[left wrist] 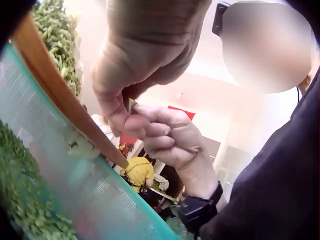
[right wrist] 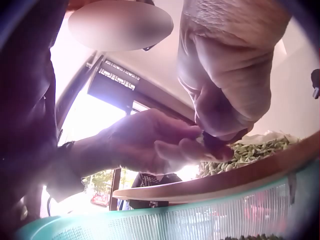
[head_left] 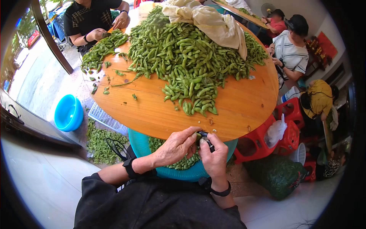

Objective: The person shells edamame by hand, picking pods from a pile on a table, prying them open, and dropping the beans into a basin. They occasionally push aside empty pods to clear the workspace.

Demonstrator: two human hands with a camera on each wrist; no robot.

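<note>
At the front edge of the wooden table (head_left: 152, 114), both hands meet over a teal basket (head_left: 225, 158). My left hand (head_left: 175, 148) pinches a green soybean pod (head_left: 198, 136) between thumb and fingers, mostly hidden by them. My right hand (head_left: 214, 157) grips a small black-handled tool (head_left: 212, 146) right against the pod; its working end is hidden. In the left wrist view the fingertips of the left hand (left wrist: 145, 55) and right hand (left wrist: 165, 140) come together. Green pieces (head_left: 185, 163) lie in the basket below, and a large heap of soybean pods (head_left: 183, 57) covers the table's far part.
A cream cloth (head_left: 209, 23) drapes over the heap. On the floor are a blue basin (head_left: 68, 113), a white crate (head_left: 106, 118), more pods (head_left: 101, 143), red stools (head_left: 248, 147) and a dark green sack (head_left: 272, 175). Other people sit around, one in black (head_left: 91, 21) across the table.
</note>
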